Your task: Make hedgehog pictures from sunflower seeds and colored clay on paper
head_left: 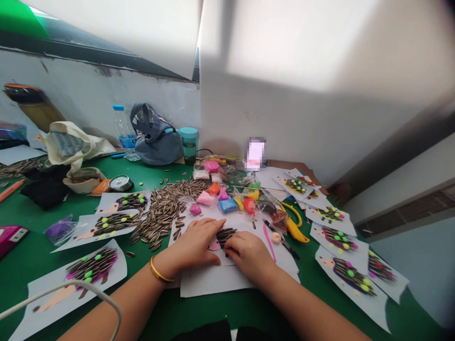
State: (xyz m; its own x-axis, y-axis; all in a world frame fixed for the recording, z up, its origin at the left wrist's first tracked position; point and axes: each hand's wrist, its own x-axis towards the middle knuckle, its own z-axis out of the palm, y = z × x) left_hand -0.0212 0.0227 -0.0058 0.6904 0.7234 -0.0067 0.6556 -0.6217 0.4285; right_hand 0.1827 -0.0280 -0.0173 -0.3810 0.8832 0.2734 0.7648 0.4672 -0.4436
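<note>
A small hedgehog picture with a pink clay face (215, 245) and a back of striped sunflower seeds (226, 234) lies on white paper (209, 282) in front of me. My left hand (201, 241) rests on the paper at its left side, open, fingers stretched and thumb apart. On the other side, my right hand (249, 253) is closed in a pinch at the lower edge of the seed back. A dark seed tip shows under its fingertips, mostly hidden. Beside this hand lie a pink clay tool (269, 242) and a peach clay ball (276, 237).
A heap of sunflower seeds (167, 208) lies behind my left hand. Bagged coloured clay, such as a blue pack (228, 205), and yellow-handled scissors (296, 229) are behind. Hedgehog cards (46, 284) lie on both sides. A white cable (88, 285) crosses the lower left.
</note>
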